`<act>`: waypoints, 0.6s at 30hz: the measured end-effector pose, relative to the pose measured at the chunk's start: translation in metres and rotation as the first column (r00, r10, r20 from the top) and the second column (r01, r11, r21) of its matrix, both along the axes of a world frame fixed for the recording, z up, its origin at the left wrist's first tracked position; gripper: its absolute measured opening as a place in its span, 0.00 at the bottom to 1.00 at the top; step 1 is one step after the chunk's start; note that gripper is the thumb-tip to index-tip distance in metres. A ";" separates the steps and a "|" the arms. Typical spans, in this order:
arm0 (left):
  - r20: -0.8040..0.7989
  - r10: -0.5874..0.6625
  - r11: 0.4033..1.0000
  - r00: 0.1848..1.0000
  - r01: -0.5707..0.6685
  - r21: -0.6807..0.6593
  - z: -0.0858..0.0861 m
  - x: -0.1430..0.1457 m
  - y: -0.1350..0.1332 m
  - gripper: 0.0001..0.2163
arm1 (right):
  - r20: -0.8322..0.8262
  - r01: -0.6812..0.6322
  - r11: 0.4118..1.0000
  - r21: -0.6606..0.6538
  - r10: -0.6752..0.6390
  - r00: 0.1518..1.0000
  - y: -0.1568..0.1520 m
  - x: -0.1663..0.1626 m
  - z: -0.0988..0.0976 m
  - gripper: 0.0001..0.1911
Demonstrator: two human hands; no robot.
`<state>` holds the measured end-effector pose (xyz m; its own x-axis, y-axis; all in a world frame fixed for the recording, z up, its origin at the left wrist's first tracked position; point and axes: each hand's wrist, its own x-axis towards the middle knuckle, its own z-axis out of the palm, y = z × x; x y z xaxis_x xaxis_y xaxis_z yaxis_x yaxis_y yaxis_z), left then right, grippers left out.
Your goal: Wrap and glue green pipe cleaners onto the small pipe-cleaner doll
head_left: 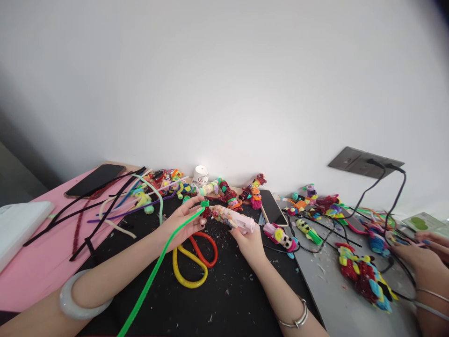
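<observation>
Between the fingers of my left hand (184,219) is a small dark red and green pipe-cleaner piece (206,210). A long green pipe cleaner (154,276) trails from it down toward the near edge of the view. My right hand (249,245) is closed round a pale pink glue gun (242,221), its glue-smeared nozzle end pointing left at the piece. Whether the nozzle touches it, I cannot tell. Just below my hands lie scissors with one yellow handle (189,281) and one red handle (214,252) on the black mat (231,299); their blades are hidden.
Loose pipe cleaners (93,215) cross a pink surface beside a dark phone (94,180). A paper cup (200,176) and several fuzzy dolls line the wall. Black cables (393,206) hang from a socket at right, near another person's hand (421,257).
</observation>
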<state>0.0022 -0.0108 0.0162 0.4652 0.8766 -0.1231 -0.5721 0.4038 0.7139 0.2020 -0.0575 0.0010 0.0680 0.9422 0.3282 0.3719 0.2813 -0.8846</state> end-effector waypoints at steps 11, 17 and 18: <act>0.027 -0.019 1.000 0.999 0.019 0.001 -0.003 0.000 0.002 0.15 | -0.001 0.003 1.000 -0.004 -0.003 1.000 0.001 0.001 -0.002 0.17; 0.024 -0.020 1.000 0.999 0.020 -0.001 -0.001 -0.001 0.001 0.14 | 0.036 0.061 0.998 -0.002 -0.061 0.997 0.002 0.002 -0.002 0.12; 0.022 -0.022 1.000 1.000 0.022 -0.001 -0.001 -0.001 0.001 0.14 | 0.038 0.060 0.998 0.002 -0.060 0.997 0.003 0.002 -0.003 0.12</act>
